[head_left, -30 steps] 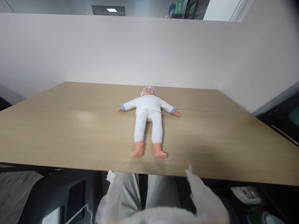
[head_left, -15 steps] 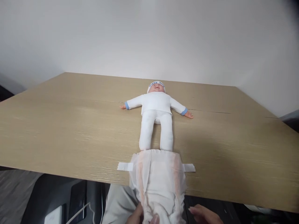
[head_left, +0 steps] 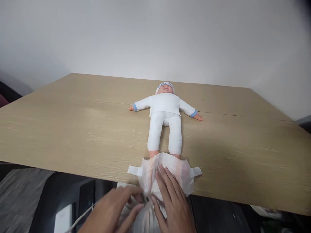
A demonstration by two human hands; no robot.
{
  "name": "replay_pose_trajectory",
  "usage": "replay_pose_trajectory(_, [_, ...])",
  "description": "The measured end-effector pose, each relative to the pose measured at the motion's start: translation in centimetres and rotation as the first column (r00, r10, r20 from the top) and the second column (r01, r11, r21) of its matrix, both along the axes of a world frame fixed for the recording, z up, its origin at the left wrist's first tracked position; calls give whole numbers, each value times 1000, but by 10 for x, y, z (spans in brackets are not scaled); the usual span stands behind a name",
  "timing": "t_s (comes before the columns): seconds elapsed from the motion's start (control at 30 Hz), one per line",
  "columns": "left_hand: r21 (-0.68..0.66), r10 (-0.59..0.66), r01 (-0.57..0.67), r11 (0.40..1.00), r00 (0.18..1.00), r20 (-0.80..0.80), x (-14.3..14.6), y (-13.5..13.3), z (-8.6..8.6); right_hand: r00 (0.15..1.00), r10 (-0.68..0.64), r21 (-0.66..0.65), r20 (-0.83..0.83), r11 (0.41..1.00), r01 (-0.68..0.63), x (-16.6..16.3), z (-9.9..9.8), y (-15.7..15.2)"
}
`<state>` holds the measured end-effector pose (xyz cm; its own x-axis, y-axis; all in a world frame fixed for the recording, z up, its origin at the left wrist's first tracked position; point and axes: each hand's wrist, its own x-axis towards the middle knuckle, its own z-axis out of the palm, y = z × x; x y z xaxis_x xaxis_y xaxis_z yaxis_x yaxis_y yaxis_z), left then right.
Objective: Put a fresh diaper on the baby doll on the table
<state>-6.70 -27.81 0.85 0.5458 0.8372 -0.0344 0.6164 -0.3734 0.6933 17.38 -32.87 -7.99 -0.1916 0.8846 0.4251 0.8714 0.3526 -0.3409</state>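
We lay our R hand [head_left: 172, 204] flat on the white diaper [head_left: 187, 178], fingers long, slightly apart; our L hand [head_left: 115, 207] has thumb & index narrowed at its gathered side, blurred, can't tell if pinching. Diaper overhangs table [head_left: 73, 129] edge, hiding doll's [head_left: 165, 103] feet.

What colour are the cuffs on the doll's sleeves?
The cuffs are blue; they show best in the head view.

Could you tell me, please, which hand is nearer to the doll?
The right. The right hand lies on the diaper, pointing towards the doll; the left hand is farther back, at the diaper's bunched part.
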Motion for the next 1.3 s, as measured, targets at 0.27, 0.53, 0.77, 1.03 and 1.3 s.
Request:
replay_pose_trajectory(0.27, [576, -369, 572, 584, 819, -440, 62, 145, 34, 999, -33, -25, -8, 999, 33, -5, 4, -10])
replay_pose_trajectory(0.53, [459, -567, 807, 372, 589, -576, 116, 173, 14, 1000, 2, 18, -4, 1000, -2, 4, 4, -7])
replay_pose_trajectory(0.77, [573, -687, 767, 288, 582, -435, 129, 193, 3, 1000, 8, 80, -9, 997, -7, 13, -9, -6])
replay_pose_trajectory(1.03, [517, -788, 730, 447, 595, -159, 141, 207, 47, 993, -105, 85, 56, 991, 100, 15, -14, 13])
replay_pose_trajectory(1.3, [388, -818, 737, 554, 568, 89, 155, 237, 113, 998, -59, -60, 12, 996, 60, 20, 12, 45])
